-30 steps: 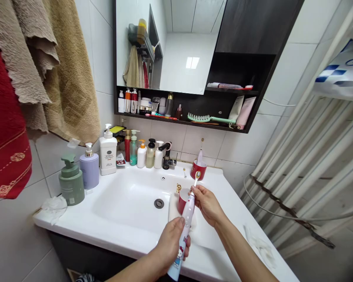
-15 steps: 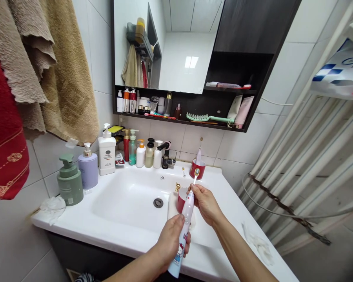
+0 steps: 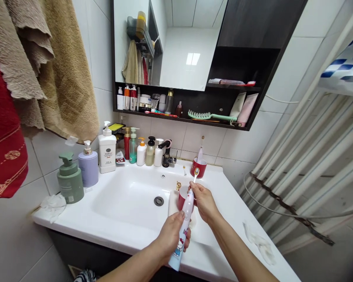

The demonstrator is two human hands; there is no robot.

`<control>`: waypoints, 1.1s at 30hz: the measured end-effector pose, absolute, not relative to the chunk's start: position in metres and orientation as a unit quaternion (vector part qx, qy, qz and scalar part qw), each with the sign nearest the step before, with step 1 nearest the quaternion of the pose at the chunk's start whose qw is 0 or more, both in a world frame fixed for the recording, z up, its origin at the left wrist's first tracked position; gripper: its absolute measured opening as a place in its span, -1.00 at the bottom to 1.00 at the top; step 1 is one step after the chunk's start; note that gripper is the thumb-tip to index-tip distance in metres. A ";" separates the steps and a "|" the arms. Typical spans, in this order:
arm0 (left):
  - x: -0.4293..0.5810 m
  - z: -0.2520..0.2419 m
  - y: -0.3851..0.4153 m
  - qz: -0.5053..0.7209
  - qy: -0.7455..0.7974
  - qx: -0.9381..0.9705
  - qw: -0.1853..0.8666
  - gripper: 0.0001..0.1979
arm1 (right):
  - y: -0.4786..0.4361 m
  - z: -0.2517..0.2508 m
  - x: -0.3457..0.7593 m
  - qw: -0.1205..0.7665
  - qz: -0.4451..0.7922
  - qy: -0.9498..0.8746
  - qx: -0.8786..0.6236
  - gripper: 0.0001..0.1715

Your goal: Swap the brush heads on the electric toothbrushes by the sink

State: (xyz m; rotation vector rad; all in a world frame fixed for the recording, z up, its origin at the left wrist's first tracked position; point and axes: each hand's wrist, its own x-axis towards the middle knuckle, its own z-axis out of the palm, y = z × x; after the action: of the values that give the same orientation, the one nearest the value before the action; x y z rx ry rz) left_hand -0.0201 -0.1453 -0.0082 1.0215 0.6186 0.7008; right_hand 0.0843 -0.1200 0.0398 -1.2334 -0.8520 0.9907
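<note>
My left hand (image 3: 174, 234) is wrapped around the pale, cartoon-printed handle of an electric toothbrush (image 3: 188, 206), which tilts up and away from me over the sink's near right side. At the top of that handle, the fingers of my right hand (image 3: 204, 200) pinch the neck of the brush head (image 3: 196, 172); its bristles stick out above them. Behind the handle sits a red cup (image 3: 182, 192), partly hidden by it. Farther back, a second red cup (image 3: 202, 169) holds another electric toothbrush (image 3: 200, 154) upright.
A white sink basin (image 3: 129, 207) with a black faucet (image 3: 166, 153) spreads ahead. Several pump bottles (image 3: 141, 152) line its back edge; a green one (image 3: 70, 180) stands left. A small loose brush head (image 3: 184, 170) lies on the back rim. Crumpled tissue (image 3: 260, 243) lies right.
The view has shifted slightly. Both hands keep the same hold on the toothbrush, with hardly any movement.
</note>
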 end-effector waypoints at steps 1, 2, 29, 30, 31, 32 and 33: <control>-0.019 -0.011 -0.144 0.329 0.286 0.476 0.764 -0.51 | -0.119 0.040 0.085 0.622 0.432 -0.373 -0.537 -0.70; -0.018 -0.013 -0.143 0.334 0.287 0.480 0.759 -0.52 | -0.119 0.041 0.085 0.621 0.433 -0.373 -0.537 -0.70; 0.044 -0.046 -0.042 0.265 0.450 0.805 0.282 -0.83 | -0.033 -0.024 0.157 0.516 0.136 -0.522 -0.665 -0.82; 0.045 -0.047 -0.040 0.265 0.445 0.806 0.287 -0.84 | -0.034 -0.025 0.158 0.513 0.140 -0.523 -0.666 -0.82; 0.045 -0.047 -0.039 0.269 0.437 0.807 0.291 -0.84 | -0.035 -0.024 0.160 0.514 0.145 -0.523 -0.664 -0.81; 0.047 -0.046 -0.037 0.276 0.428 0.809 0.293 -0.85 | -0.036 -0.023 0.162 0.519 0.151 -0.523 -0.659 -0.80; 0.049 -0.044 -0.037 0.284 0.416 0.812 0.295 -0.85 | -0.038 -0.020 0.165 0.527 0.159 -0.520 -0.653 -0.78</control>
State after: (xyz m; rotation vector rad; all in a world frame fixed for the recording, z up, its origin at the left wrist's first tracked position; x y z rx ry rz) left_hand 0.0490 -0.0368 -0.0436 2.1612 1.1058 0.7555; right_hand 0.1654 -0.0382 -0.0203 -1.5602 -1.2434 0.3804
